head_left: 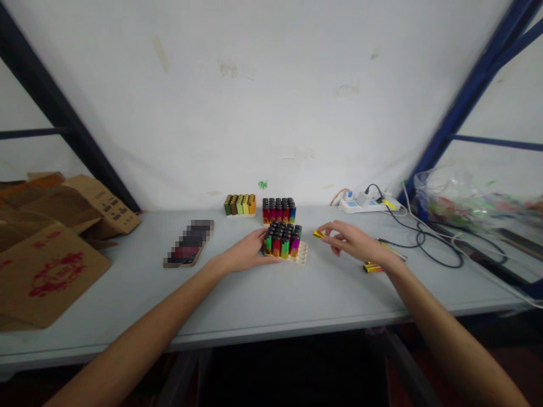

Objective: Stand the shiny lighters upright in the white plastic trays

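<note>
My left hand is wrapped round the left side of a white tray filled with colourful black-topped lighters. Slots at the tray's right end hold no lighters. Between the thumb and fingers of my right hand is a yellow lighter, just right of the tray and apart from it. A few yellow and red lighters lie on the table under my right wrist.
Behind stand a block of red and blue lighters and a block of green and yellow ones. A phone and cardboard boxes are left; a power strip, cables and plastic bags are right.
</note>
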`<state>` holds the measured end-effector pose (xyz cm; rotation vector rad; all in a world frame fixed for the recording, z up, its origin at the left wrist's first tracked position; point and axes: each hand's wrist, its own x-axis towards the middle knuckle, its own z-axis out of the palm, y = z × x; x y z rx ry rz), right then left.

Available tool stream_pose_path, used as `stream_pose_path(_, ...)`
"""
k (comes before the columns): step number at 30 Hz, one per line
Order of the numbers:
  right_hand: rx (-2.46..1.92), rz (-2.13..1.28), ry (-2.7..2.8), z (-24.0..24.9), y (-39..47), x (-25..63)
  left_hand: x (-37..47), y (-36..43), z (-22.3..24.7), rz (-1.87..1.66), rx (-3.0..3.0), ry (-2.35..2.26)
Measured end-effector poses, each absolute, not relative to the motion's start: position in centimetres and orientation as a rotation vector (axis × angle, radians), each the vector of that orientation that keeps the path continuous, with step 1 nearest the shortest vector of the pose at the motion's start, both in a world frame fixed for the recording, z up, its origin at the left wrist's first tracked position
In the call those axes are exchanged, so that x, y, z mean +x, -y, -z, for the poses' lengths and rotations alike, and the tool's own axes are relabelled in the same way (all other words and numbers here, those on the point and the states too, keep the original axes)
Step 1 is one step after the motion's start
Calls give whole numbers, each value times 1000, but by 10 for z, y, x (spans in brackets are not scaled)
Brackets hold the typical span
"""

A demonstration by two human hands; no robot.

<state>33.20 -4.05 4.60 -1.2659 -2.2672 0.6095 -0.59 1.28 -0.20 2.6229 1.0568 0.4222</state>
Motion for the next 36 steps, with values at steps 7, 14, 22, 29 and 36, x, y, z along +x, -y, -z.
stream_pose_path(7, -1070, -895, 1783, -67, 7, 309, -7, -15, 5, -478, 2630, -990)
stream_pose_path(14, -980, -1248, 1588, -45, 6, 296, -6, -13, 3, -487, 2647, -980)
stream_pose_path(22, -961, -1197, 1764, -41, 14, 299, -6, -13, 5, -507, 2634, -1019)
stream_pose_path(29, -836, -1366, 1562, -30, 15, 286, -6, -12, 3, -484, 2630, -1004)
stream_pose_path(36, -999, -1057, 1525, -21, 10, 279, -7, -14, 7, -530, 2605, -1013)
